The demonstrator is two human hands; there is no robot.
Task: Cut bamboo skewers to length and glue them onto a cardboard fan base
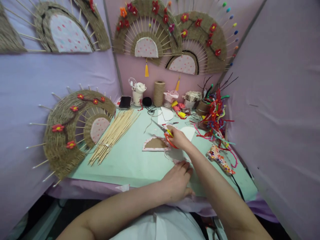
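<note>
My right hand (179,138) is closed round the scissors (171,137) with orange and yellow handles. Their blades point away and to the left above the table, apart from one another by an amount I cannot make out. Just left of them lies a half-round cardboard piece (157,143) edged with pink-spotted white cloth. Nearer the table's front edge, my left hand (176,181) rests with bent fingers and its thumb held apart. Its fingertips are beside thin pale scraps (176,160), partly hidden under my right arm.
Bamboo sticks (113,136) lie bundled on the left beside a twine-wrapped fan (67,133). White paper pieces (187,132), a twine spool (159,93) and a black phone (125,102) lie farther back. On the right are a flowered glue gun (220,160) and tangled pipe cleaners (217,111).
</note>
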